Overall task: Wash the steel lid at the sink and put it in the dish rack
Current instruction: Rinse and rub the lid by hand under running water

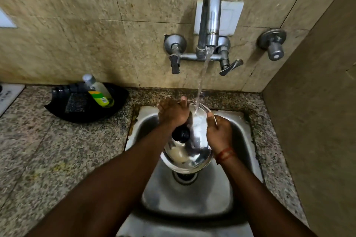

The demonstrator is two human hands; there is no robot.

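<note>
The round steel lid (189, 157), with a black knob (180, 134) on its top, is held tilted over the steel sink (240, 140). Water runs from the tap (210, 17) onto its upper part. My left hand (173, 112) grips the lid's far left rim, thumb up over the edge. On the right rim, my right hand (218, 133) holds the lid, with a red thread around that wrist. The dish rack is not in view.
A black tray (57, 106) on the granite counter at the left holds a dish-soap bottle (99, 91) and a dark scrub pad (76, 103). Two tap handles (174, 63) and a separate valve (274, 47) stick out from the tiled wall. A side wall stands close on the right.
</note>
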